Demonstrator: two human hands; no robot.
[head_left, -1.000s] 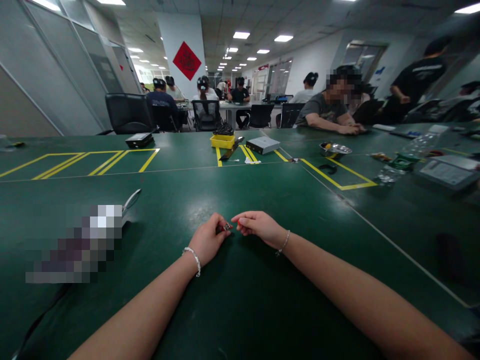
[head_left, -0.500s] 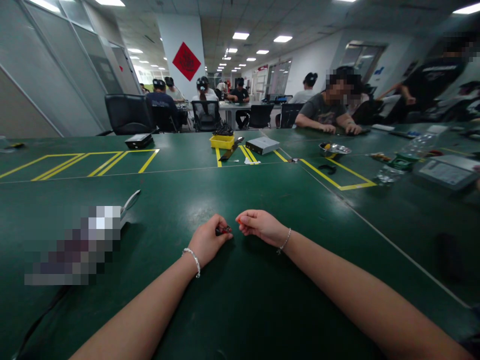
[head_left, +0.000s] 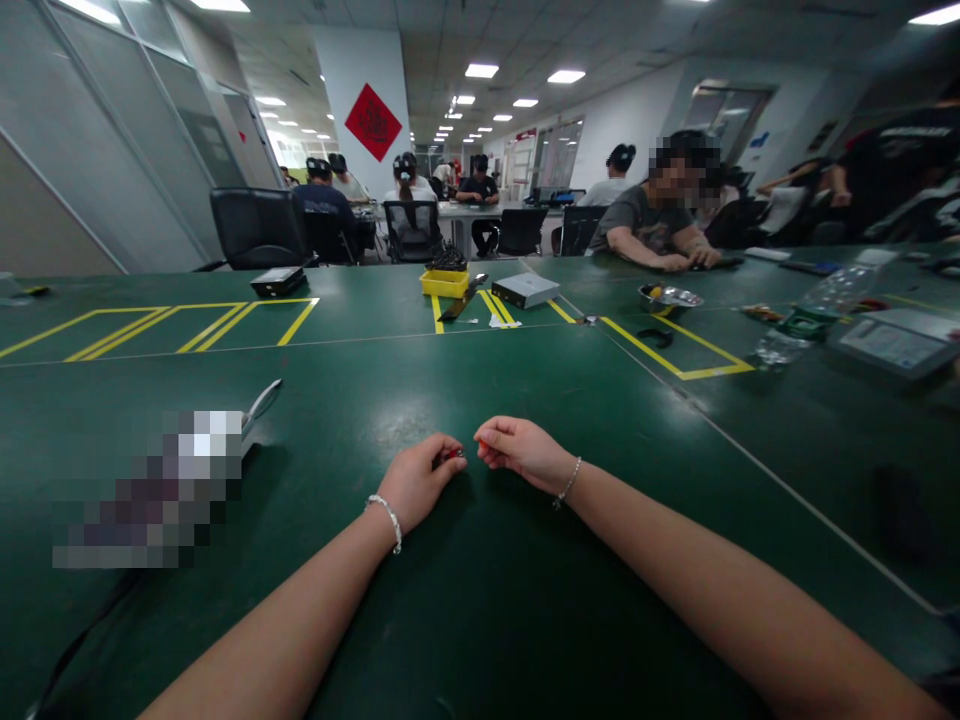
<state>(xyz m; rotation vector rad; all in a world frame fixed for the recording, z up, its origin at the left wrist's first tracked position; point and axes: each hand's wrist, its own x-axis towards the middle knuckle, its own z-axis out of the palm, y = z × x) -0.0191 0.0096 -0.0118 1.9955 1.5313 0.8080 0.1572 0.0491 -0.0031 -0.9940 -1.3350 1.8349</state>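
Note:
My left hand (head_left: 417, 484) is closed in a pinch on a small red-and-black piece with a metallic tip (head_left: 454, 454). Most of that piece is hidden behind the fingers, so its kind is unclear. Just to the right, my right hand (head_left: 525, 452) pinches a small orange-red piece (head_left: 482, 445), of which only a bit shows between thumb and forefinger. A narrow gap separates the two hands. Both are low over the green table (head_left: 360, 395), near its middle.
At left lies a blurred-out device (head_left: 172, 480) with a white cable. Farther back are a yellow bin (head_left: 444, 284) with black cables, a grey box (head_left: 525, 290), a metal bowl (head_left: 670, 297) and a plastic bottle (head_left: 806, 318). A co-worker (head_left: 660, 215) sits across at right.
My left fingers have shifted round the red-and-black piece, and less of it shows. My right hand has barely moved. Across the table, the co-worker's hands have come closer together.

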